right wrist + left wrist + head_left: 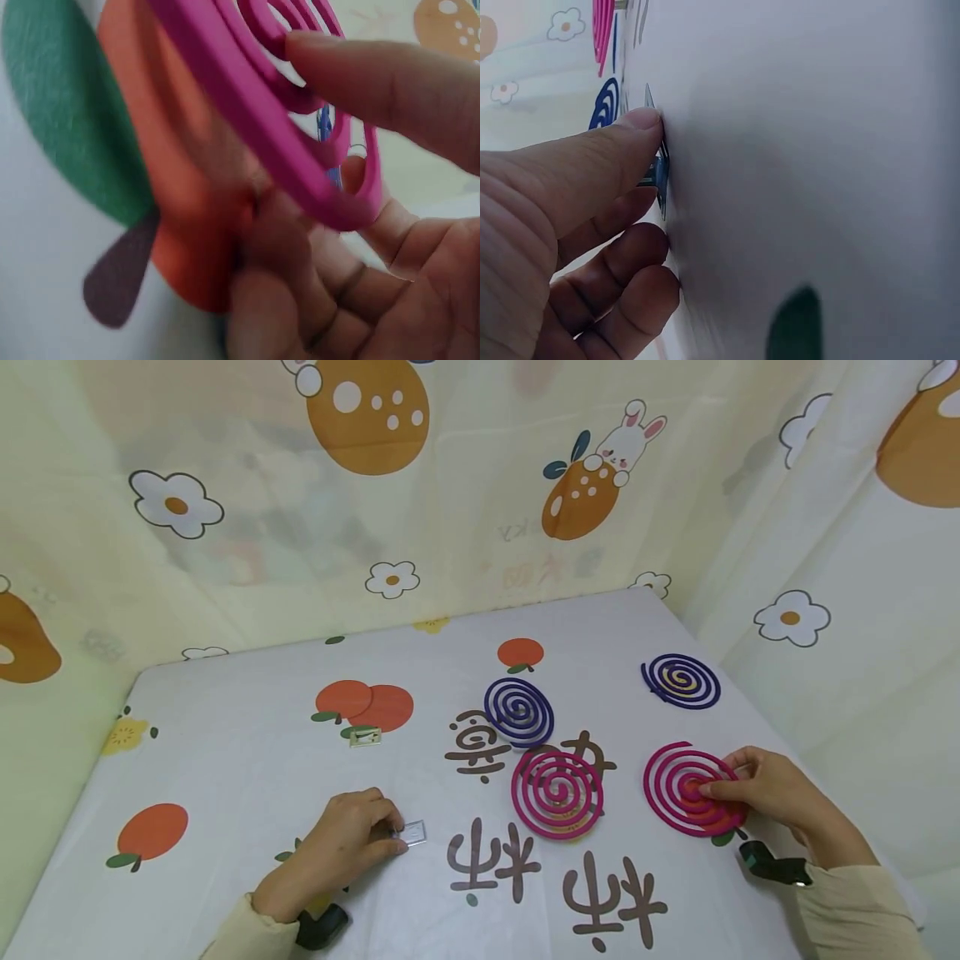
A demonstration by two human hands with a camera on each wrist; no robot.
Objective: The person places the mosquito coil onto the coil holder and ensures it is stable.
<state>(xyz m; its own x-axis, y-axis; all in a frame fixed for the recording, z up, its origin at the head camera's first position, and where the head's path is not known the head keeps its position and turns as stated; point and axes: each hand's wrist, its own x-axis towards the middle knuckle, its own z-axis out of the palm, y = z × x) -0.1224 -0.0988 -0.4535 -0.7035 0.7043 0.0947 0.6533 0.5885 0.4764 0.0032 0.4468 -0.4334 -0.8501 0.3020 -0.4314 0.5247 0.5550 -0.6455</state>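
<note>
My left hand pinches a small silvery metal mosquito-coil stand between thumb and fingers, low over the cloth. In the left wrist view the thin stand is seen nearly edge-on against the white surface. My right hand holds a pink mosquito coil by its right side, thumb on top. The right wrist view shows this coil tilted, with fingers behind it. Left of it lies a second pink coil. Just behind that one is a dark blue coil.
Another dark blue coil lies at the back right. A second small metal stand sits beyond my left hand. The white tablecloth has printed fruit and characters. Patterned curtains close in the back and sides.
</note>
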